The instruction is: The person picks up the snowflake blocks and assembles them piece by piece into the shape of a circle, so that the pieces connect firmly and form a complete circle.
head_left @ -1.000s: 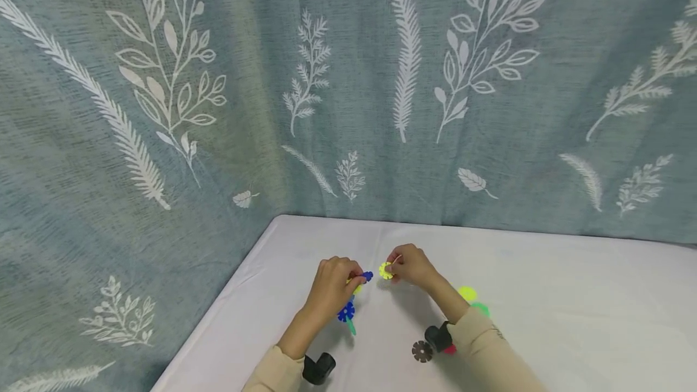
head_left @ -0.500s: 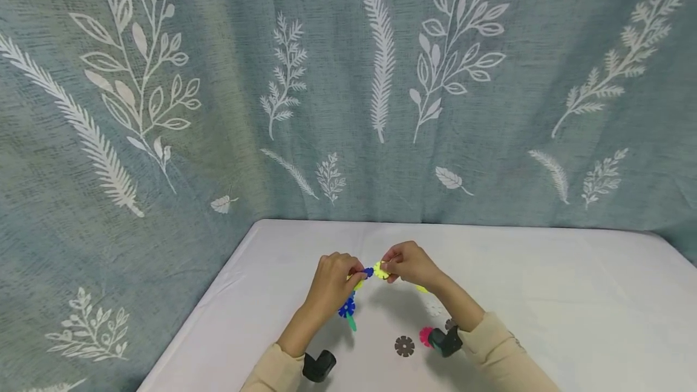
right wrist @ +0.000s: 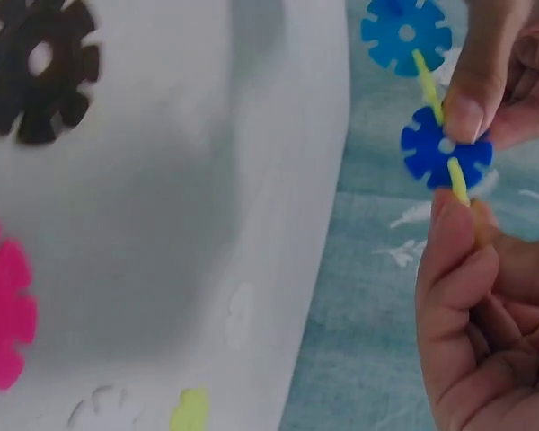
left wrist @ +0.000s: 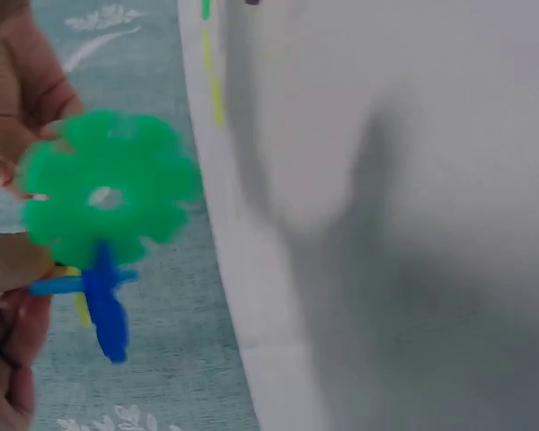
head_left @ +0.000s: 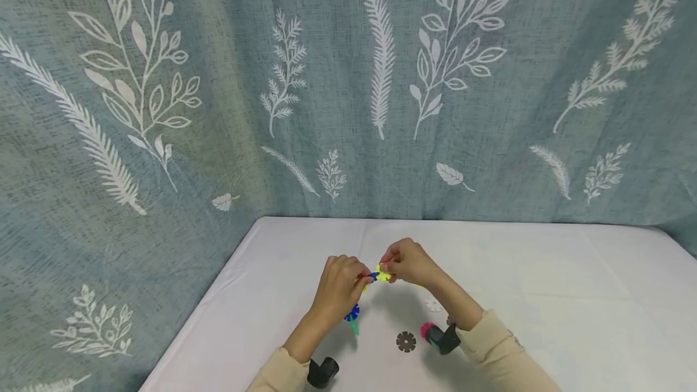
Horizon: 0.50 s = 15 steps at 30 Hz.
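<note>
Both forearms are covered by long beige sleeves, left sleeve [head_left: 278, 372] and right sleeve [head_left: 501, 352], of plain soft fabric with no visible print, ending just short of the wrists. A small black camera unit is strapped under each wrist: left unit [head_left: 322, 372], right unit [head_left: 442, 339]. Left hand [head_left: 340, 288] and right hand [head_left: 408, 262] are bare; no rings, watch or gloves visible.

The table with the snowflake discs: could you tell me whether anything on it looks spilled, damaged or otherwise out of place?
Nothing stands out. The brown disc, pink disc and white disc lie flat and apart on the white table. The left hand and right hand hold the joined discs above it, none visibly broken.
</note>
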### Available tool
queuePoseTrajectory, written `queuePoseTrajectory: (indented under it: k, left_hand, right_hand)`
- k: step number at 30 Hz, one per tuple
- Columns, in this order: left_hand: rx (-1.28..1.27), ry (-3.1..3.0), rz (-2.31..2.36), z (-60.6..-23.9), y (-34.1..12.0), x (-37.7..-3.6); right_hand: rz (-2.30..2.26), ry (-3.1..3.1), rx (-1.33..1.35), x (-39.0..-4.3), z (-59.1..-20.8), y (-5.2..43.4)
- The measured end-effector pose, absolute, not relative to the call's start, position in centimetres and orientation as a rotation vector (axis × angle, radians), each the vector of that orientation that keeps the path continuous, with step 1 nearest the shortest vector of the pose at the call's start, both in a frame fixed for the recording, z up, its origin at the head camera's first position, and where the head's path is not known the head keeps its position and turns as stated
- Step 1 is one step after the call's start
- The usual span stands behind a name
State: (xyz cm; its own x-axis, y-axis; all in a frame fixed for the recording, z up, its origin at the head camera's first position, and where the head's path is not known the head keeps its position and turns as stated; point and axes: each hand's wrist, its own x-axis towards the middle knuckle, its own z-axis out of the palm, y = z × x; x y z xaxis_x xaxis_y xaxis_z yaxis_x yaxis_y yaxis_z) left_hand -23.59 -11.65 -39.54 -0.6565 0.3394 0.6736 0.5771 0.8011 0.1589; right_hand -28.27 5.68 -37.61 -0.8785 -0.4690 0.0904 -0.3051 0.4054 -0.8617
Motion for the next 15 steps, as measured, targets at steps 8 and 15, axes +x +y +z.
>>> queuePoseTrajectory:
  k: [8, 15]
  left_hand:
    - [-0.608, -2.500, -0.388, -39.0, -11.7, -23.4]
    - [-0.687, -2.554, -0.426, -39.4, -11.9, -23.6]
  right_hand:
    - [-1.484, 2.403, -0.711, -28.8, -38.6, 5.8]
    - [-1.470, 2.238, -0.757, -29.2, -38.6, 6.1]
